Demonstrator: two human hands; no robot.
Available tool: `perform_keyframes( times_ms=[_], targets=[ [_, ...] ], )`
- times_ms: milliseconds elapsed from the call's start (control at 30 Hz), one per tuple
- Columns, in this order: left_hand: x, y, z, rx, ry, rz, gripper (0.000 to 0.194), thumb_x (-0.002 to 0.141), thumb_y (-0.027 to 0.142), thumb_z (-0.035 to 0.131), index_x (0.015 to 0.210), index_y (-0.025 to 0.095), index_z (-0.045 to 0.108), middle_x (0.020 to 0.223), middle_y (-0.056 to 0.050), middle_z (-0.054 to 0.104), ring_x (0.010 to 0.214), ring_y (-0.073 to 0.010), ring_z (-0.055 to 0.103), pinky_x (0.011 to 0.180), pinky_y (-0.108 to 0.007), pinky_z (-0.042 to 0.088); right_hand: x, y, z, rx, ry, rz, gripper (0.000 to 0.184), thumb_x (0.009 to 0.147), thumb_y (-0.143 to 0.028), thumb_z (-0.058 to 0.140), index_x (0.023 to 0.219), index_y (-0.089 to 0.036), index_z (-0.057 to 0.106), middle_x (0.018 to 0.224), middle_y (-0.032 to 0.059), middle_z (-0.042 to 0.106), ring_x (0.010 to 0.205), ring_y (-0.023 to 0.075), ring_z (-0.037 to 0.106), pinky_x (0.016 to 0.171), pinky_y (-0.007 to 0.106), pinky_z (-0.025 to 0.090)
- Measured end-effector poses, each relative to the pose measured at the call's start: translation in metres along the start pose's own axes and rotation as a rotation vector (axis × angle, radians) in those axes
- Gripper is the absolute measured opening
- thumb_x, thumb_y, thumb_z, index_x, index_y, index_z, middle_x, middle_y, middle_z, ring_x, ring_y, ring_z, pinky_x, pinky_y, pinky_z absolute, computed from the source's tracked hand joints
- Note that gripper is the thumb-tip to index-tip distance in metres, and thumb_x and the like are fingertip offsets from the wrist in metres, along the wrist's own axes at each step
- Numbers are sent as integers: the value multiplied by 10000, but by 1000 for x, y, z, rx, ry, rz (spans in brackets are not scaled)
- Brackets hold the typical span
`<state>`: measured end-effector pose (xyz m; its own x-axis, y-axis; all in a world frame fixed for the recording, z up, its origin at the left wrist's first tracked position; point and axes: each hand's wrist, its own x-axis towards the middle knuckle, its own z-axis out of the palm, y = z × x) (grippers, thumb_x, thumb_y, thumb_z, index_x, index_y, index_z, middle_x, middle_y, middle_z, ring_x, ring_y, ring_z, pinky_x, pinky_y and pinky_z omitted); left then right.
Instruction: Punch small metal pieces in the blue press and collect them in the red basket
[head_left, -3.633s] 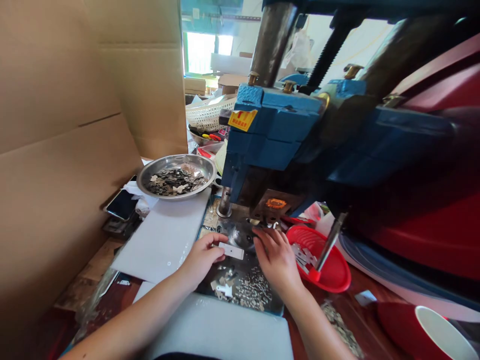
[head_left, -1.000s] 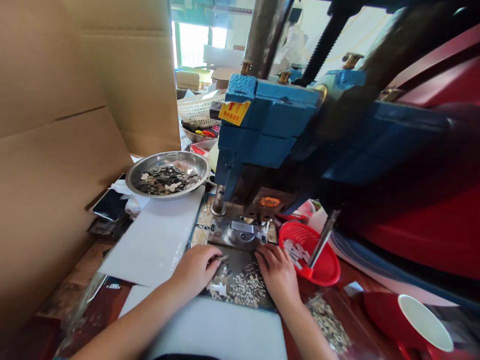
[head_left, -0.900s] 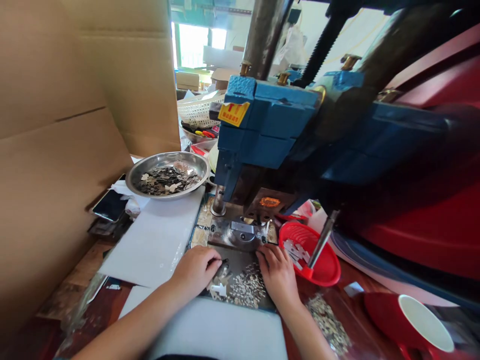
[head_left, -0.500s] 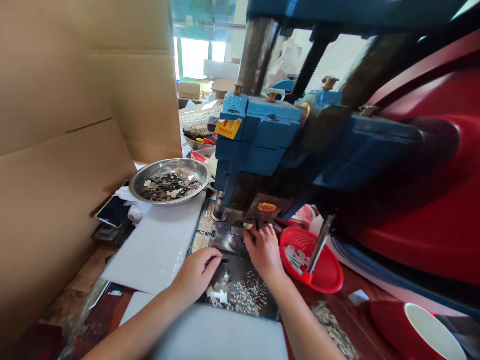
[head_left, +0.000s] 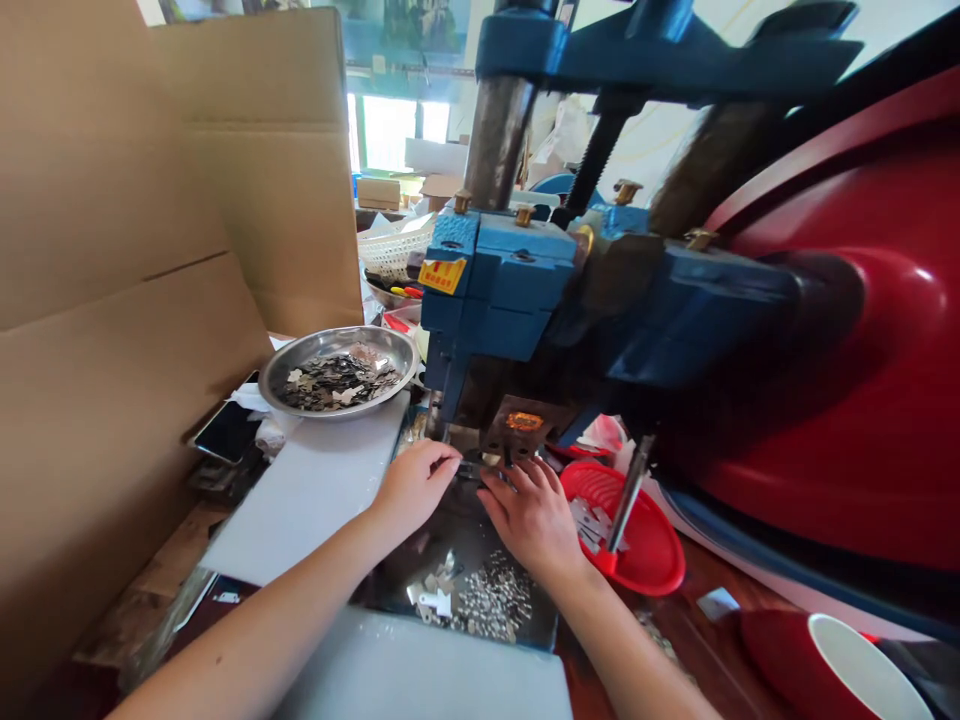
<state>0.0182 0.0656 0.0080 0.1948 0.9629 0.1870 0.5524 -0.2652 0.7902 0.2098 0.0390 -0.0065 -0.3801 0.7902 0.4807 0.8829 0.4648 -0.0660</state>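
A blue press machine (head_left: 495, 285) stands in front of me, its dark punch block (head_left: 525, 422) above a metal die. My left hand (head_left: 411, 488) is at the die's left side, thumb and forefinger pinched on a small dark thin metal piece (head_left: 469, 467). To its right, my right hand (head_left: 534, 515) rests palm down at the die's front, fingers spread and bent, thumb apart. Its fingertips reach under the punch block and are partly hidden. On the dark plate below lie small flat metal pieces (head_left: 435, 590) and a scatter of tiny metal bits (head_left: 495, 598).
A steel bowl (head_left: 277, 352) of flat metal pieces sits on a white board (head_left: 300, 500) at left. To the right is a red basket (head_left: 660, 550) with metal parts, beside a metal rod (head_left: 632, 490). Cardboard (head_left: 112, 400) walls the left; a large red wheel (head_left: 885, 400) fills the right.
My left hand has moved forward and right to the die with the small dark metal piece. My right hand has shifted slightly back, its fingers spreading. The camera view has tilted up a little.
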Motion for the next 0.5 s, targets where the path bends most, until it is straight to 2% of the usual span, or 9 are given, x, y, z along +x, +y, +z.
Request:
perform_keyframes(
  times_ms=[200,500],
  targets=[
    [13,2,20,90,-17,1,200,862,267,517,911,220,705,931,-31,691,906,-194,617,836,-318,466,-13,8,13,197,132,92,286,903,-333,460,1112,-207,609,1072,73,633,1068,219,515,921,411,431],
    [16,-1,26,175,20,59,197,862,267,527,878,216,716,883,-36,656,885,-193,592,851,-335,455,-12,7,16,203,82,100,280,902,-354,457,1090,-241,632,1080,65,616,1101,222,489,954,427,403]
  ],
)
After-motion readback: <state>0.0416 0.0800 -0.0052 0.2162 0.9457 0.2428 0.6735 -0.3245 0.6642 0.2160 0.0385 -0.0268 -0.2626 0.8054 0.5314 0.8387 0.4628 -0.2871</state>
